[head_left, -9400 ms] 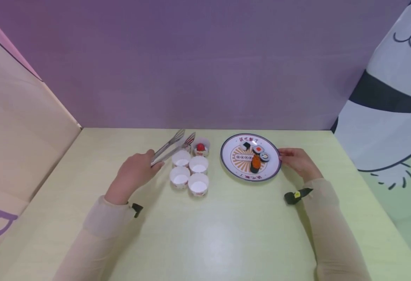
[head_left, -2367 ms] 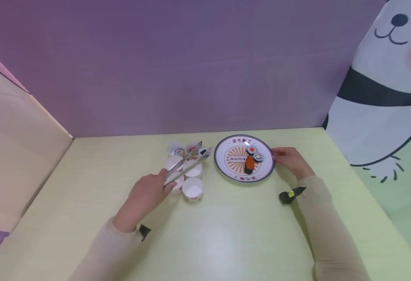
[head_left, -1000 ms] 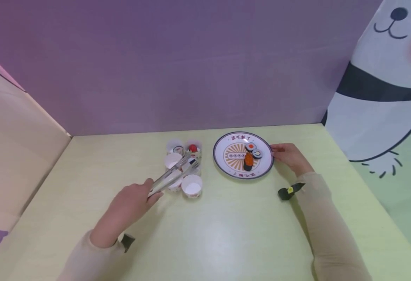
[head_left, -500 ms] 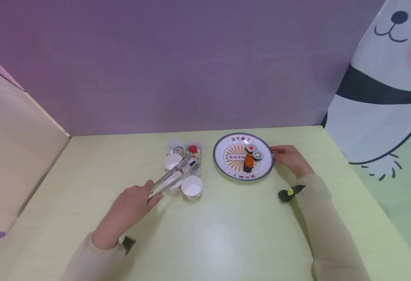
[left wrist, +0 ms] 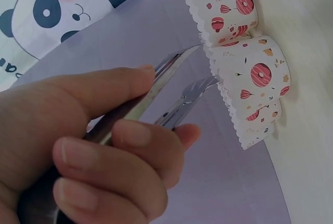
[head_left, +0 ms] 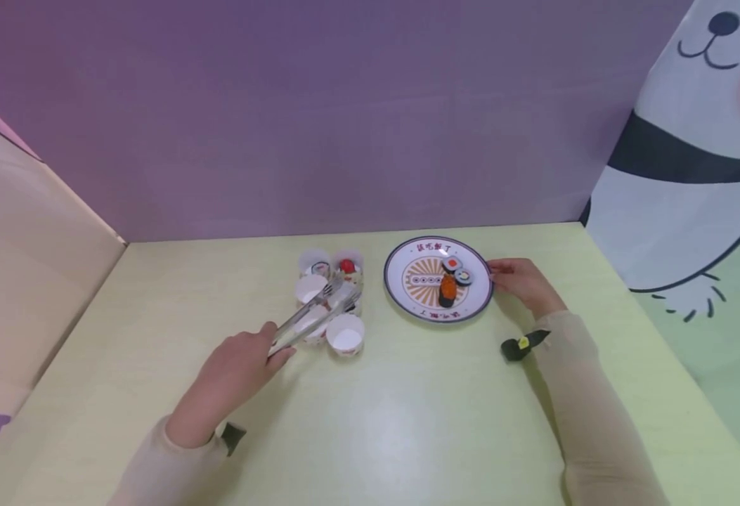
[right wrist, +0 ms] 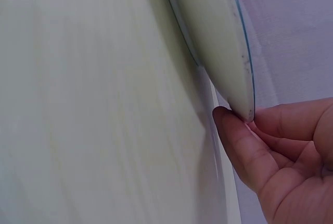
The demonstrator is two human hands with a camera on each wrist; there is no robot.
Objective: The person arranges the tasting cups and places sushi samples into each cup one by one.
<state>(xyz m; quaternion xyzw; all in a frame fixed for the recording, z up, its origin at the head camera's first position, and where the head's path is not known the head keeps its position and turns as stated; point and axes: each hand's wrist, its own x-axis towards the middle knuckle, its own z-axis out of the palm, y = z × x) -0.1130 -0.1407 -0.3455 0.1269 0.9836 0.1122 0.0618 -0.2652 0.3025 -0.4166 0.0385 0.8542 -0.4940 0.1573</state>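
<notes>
My left hand (head_left: 233,372) grips metal tongs (head_left: 306,323), fingers curled round the handles. The tips of the tongs, spread apart, reach over the middle-right cup of a cluster of white paper cups (head_left: 346,336). In that cup a dark bit of the black-and-white sushi piece (head_left: 353,307) shows; the tongs hide the rest. On the right, my right hand (head_left: 524,284) pinches the rim of a round patterned plate (head_left: 401,299), thumb and fingers on its edge in the right wrist view. The plate bears two sushi rolls (head_left: 463,277) and an orange-topped sushi (head_left: 448,290).
The back cups hold a sushi roll (head_left: 320,269) and a red-topped piece (head_left: 347,266). Printed sweets decorate the cup sides (left wrist: 260,73). A purple backdrop (head_left: 370,119) stands behind the pale table (head_left: 382,422), with a panda-print panel (head_left: 692,218) at right.
The black-and-white sushi piece went from the plate, in the tongs, to the middle-right cup. Over the last half second the tongs' tips spread apart. My right hand stays at the plate's rim.
</notes>
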